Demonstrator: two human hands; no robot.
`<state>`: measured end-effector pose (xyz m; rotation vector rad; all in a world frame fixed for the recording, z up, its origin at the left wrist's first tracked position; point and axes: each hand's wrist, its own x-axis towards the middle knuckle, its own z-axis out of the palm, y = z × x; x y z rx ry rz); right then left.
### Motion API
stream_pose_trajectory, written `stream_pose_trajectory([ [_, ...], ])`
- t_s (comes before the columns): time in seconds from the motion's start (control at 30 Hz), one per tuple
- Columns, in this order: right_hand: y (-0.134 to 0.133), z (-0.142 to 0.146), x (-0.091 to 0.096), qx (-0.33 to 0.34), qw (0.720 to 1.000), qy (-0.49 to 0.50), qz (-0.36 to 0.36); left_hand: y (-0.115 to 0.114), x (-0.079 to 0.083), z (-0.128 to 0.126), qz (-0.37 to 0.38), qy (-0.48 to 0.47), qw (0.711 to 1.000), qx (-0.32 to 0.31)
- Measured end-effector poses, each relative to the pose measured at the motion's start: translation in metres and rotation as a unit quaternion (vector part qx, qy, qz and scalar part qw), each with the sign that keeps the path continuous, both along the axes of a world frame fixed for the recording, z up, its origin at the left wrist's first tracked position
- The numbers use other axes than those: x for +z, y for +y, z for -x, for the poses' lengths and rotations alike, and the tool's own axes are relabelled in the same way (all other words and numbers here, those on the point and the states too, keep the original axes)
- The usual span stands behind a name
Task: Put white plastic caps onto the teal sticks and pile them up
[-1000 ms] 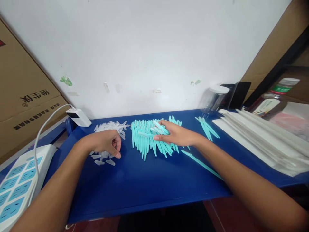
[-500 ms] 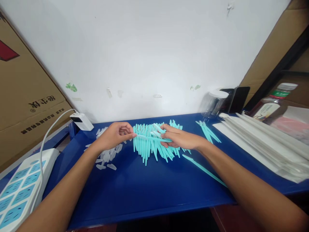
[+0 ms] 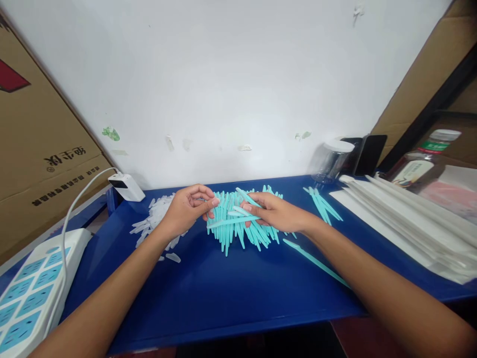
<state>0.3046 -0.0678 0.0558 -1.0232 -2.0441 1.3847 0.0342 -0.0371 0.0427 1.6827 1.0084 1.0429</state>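
Observation:
A heap of teal plastic sticks (image 3: 231, 231) lies mid-table on the blue tabletop (image 3: 238, 288). My right hand (image 3: 270, 211) rests on the heap, its fingers pinching one or two teal sticks (image 3: 233, 221) that point left. My left hand (image 3: 188, 209) hovers just left of that stick's tip, fingers curled in a pinch; what they hold is too small to make out. Under and behind my left hand lies a pile of small clear plastic caps (image 3: 156, 219).
A white power strip (image 3: 26, 293) with cable and a white charger (image 3: 126, 186) sit at the left. Cardboard box (image 3: 40, 164) far left. At right: a smaller teal stick bunch (image 3: 322, 204), a single stick (image 3: 313, 258), a clear jar (image 3: 330, 161), stacked white sleeves (image 3: 406, 223), a bottle (image 3: 417, 164).
My left hand left the clear caps and moved right, up to the tip of the stick. My right hand lifted a teal stick from the heap and holds it pointing left.

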Motion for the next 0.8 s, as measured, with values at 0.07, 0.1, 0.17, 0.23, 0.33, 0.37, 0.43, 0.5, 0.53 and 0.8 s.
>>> stream_pose_trajectory([
  [0.07, 0.001, -0.001, -0.002, -0.012, 1.000, 0.003, -0.008, 0.000, -0.001, 0.000, -0.002, 0.003, 1.000, 0.001],
  [0.1, 0.002, -0.002, -0.003, -0.021, 1.000, 0.007, -0.014, 0.001, -0.001, 0.001, -0.004, 0.004, 1.000, 0.004],
  [0.17, 0.005, -0.003, -0.005, -0.053, 0.998, 0.017, -0.028, 0.003, -0.001, 0.003, -0.013, -0.001, 1.000, 0.019],
  [0.23, 0.008, -0.005, -0.007, -0.100, 0.994, 0.020, -0.038, 0.005, -0.002, 0.006, -0.025, -0.014, 0.999, 0.046],
  [0.33, 0.011, -0.005, -0.009, -0.164, 0.985, 0.023, -0.052, 0.007, -0.003, 0.007, -0.028, -0.018, 0.996, 0.080],
  [0.37, 0.012, -0.005, -0.009, -0.182, 0.982, 0.027, -0.052, 0.007, -0.004, 0.007, -0.021, -0.010, 0.997, 0.080],
  [0.43, 0.015, -0.006, -0.009, -0.213, 0.975, 0.038, -0.048, 0.005, -0.005, 0.004, -0.004, 0.011, 0.998, 0.063],
  [0.5, 0.021, -0.012, -0.006, -0.247, 0.967, 0.037, -0.056, 0.002, -0.006, 0.001, 0.009, 0.026, 0.999, 0.045],
  [0.53, 0.025, -0.018, -0.004, -0.262, 0.962, 0.026, -0.072, 0.001, -0.006, 0.000, 0.012, 0.030, 0.999, 0.041],
  [0.8, 0.032, -0.117, -0.002, -0.487, 0.809, -0.264, -0.197, 0.007, -0.005, 0.007, 0.008, 0.046, 0.997, 0.060],
])
